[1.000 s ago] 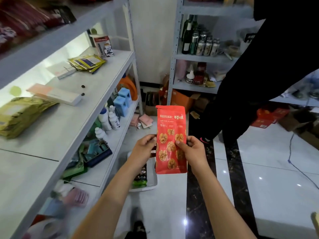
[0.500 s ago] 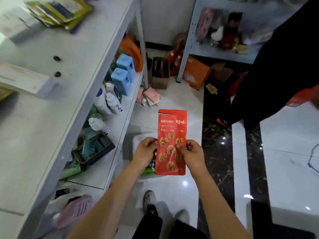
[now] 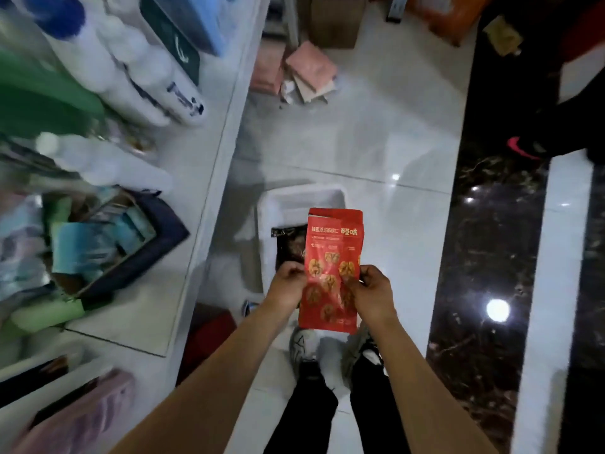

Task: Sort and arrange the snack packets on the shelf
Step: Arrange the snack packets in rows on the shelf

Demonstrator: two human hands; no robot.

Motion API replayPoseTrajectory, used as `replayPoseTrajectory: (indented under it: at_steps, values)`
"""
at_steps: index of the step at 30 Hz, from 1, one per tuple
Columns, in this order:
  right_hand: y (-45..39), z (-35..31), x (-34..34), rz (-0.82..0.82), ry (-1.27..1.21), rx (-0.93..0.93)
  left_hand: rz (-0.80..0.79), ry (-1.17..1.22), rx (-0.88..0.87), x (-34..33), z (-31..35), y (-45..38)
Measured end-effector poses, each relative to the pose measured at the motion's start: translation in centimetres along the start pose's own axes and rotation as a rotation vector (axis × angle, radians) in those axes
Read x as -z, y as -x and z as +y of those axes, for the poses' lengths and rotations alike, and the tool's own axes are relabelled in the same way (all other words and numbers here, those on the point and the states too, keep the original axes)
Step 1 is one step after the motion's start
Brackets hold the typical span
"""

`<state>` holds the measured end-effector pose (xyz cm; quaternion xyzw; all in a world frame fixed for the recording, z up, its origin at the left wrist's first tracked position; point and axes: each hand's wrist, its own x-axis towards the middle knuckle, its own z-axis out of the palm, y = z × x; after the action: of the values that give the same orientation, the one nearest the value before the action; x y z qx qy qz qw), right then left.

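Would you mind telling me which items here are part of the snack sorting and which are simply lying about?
Job:
red snack packet, held by left hand and right hand
dark packet in white bin
shelf

Lying about:
white bottles
pink boxes
cardboard box

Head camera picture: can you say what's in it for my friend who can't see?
Two hands, the left hand and right hand, hold a red snack packet upright by its sides. Below it a white bin sits on the shiny floor with a dark packet inside, and crowded shelves stand to the left.
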<state>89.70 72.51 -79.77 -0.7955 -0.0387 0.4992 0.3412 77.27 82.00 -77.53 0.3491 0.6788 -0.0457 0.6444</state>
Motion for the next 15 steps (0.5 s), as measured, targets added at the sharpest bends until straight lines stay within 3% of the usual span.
replayPoseTrajectory:
  at_steps: [10,15]
  values:
    - [-14.4,7.2,-5.1,-0.062,0.247,-0.017,-0.033,-0.043,0.125,-2.2,-4.4,-15.2]
    - [-17.6,7.9,-5.4,-0.085,0.330,-0.106,-0.043,-0.016,0.106,-3.2,-5.0,-18.1]
